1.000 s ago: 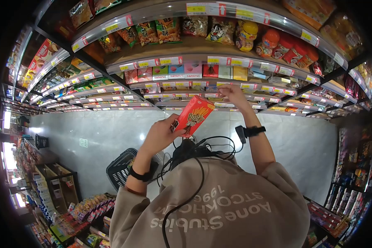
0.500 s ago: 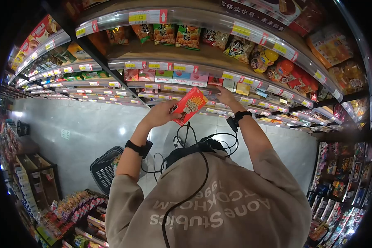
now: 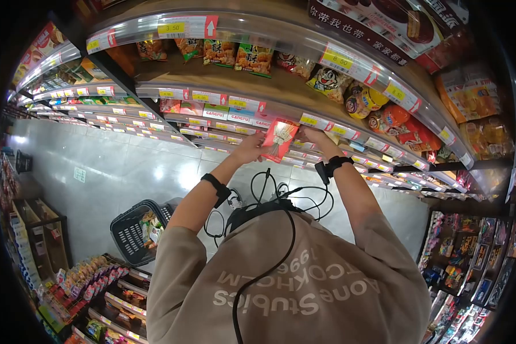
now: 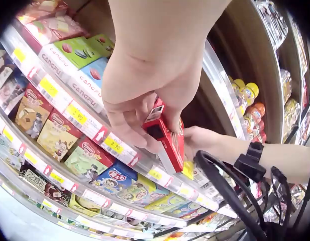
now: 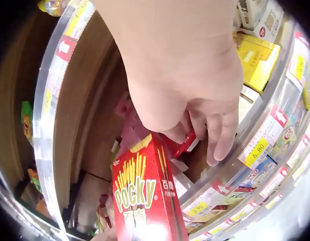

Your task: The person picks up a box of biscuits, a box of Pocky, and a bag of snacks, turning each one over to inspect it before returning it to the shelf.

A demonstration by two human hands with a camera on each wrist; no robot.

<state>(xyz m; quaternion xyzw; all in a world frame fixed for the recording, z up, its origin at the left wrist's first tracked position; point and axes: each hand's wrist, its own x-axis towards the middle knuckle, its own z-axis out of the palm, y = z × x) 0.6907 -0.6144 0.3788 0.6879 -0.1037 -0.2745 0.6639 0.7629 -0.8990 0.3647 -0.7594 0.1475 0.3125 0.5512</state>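
In the head view my left hand (image 3: 248,149) grips a red Pocky box (image 3: 281,139) by its side, thumb and fingers around one end. The box tilts at the front of the snack shelf. My right hand (image 5: 190,88) reaches in over the shelf, close beside the Pocky box's top end. Below its thumb and bent fingers lies another red box (image 5: 186,145), partly hidden by the hand; I cannot tell whether they pinch it. The outer fingers hang down beyond it. White, green and blue Cangfu boxes (image 4: 77,52) stand in the same row.
A yellow box (image 5: 257,60) sits farther along the row. Clear price-tag rails (image 3: 200,97) edge each shelf, and snack bags (image 3: 252,60) fill the shelf above. A black basket (image 3: 135,229) with goods stands on the floor, and cables (image 3: 304,198) hang at my waist.
My left hand has brought the Pocky box rightward to the shelf, close to my right hand. The right hand has moved from above the lower shelves into the box row. The head view has shifted.
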